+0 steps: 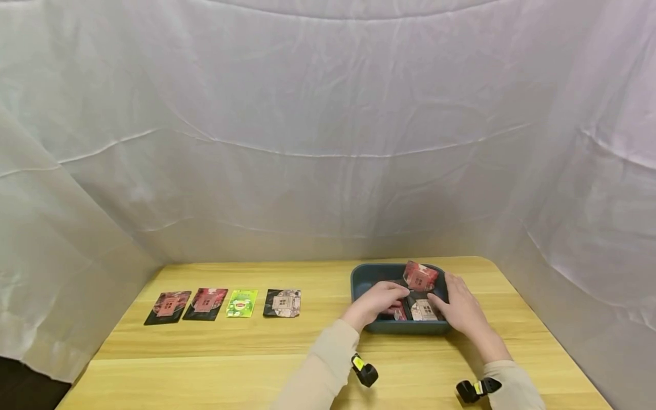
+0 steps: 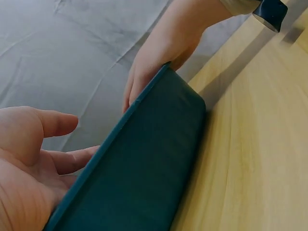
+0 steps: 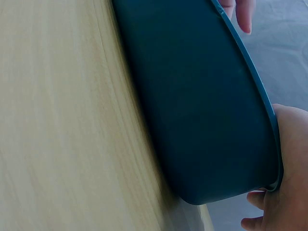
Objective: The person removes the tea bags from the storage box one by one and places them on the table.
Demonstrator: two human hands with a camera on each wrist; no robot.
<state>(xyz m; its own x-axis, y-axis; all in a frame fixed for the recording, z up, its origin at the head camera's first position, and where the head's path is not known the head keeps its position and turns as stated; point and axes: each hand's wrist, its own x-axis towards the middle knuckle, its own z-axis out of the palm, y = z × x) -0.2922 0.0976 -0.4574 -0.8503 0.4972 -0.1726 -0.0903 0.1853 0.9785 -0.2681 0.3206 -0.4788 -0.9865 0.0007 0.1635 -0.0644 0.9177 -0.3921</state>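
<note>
- While both hands reach into it, the dark teal tray (image 1: 361,279) sits on the wooden table (image 1: 307,347), right of centre.
- Tray contents: several tea sachets; a red sachet (image 1: 420,275) leans on the far rim and a pale one (image 1: 424,309) lies flat near the front wall.
- Left hand (image 1: 376,303): inside the tray, fingers curled over the sachets; whether it grasps one cannot be told.
- Right hand (image 1: 461,307): at the tray's right end, fingers relaxed, touching the sachets.
- Four sachets lie in a row to the left: two red (image 1: 168,306) (image 1: 206,303), one green (image 1: 242,303), one black (image 1: 282,303).
</note>
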